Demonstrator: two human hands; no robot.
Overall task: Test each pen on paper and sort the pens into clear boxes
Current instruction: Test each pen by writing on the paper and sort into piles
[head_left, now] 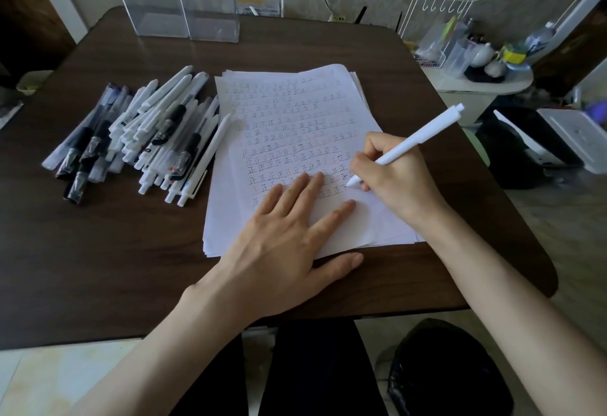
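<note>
While the right hand (391, 169) grips a white pen (417, 139) in a writing hold, the pen's tip touches the paper (295, 113) at the end of the lowest rows of marks. The pen's long axis slants from the tip, low and left, up to the clicker, high and right. The left hand (279, 235) lies flat with straight, spread fingers on the sheet, pressing it to the counter (98, 251) just beside the tip. The test stroke looks to be the step in hand, and sorting this pen is not yet done. For that, the clear boxes (184, 11) stand upright at the far edge of the counter, well apart from the right hand, ahead and to its left across the paper. The pile of pens (138, 133), likely untested, lies left of the paper, nearer the left hand.
</note>
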